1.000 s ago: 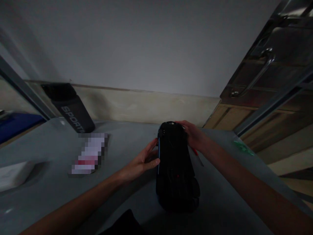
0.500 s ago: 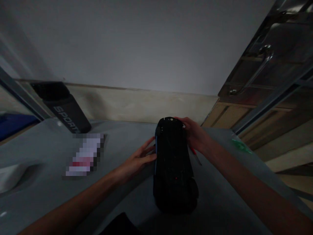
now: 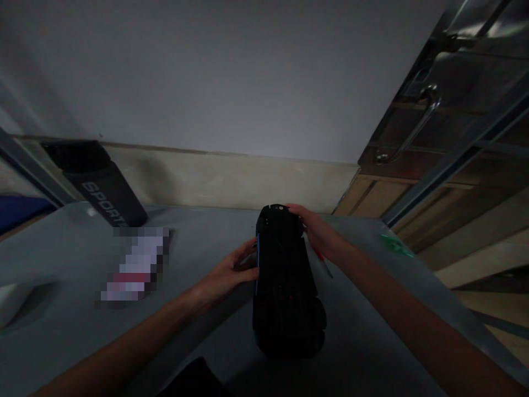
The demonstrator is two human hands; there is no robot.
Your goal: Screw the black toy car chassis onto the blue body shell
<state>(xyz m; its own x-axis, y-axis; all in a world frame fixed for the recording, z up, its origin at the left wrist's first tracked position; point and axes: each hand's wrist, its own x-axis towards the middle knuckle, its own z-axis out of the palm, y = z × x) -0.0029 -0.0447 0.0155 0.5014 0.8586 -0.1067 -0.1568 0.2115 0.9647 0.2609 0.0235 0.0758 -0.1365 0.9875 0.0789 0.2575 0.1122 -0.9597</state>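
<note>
A long black object (image 3: 285,286), perhaps a toy car turned underside up, with a blue edge along its left side, lies on the grey table (image 3: 74,259). My left hand (image 3: 225,273) presses its fingers against the object's left side near the blue edge. My right hand (image 3: 316,231) wraps round the far right end. Both hands grip it. A thin tool with a red handle (image 3: 324,262) lies on the table just under my right wrist.
A dark bottle lettered "SPORT" (image 3: 97,184) leans at the back left. A blurred-out flat item (image 3: 132,264) lies left of centre. A white thing (image 3: 6,300) sits at the left edge, a small green thing (image 3: 397,245) at the right. A door with a metal handle (image 3: 417,121) stands on the right.
The view has drifted slightly, so everything sits a little further left. My left fingers have curled closer onto the object's side. The object stays on the table.
</note>
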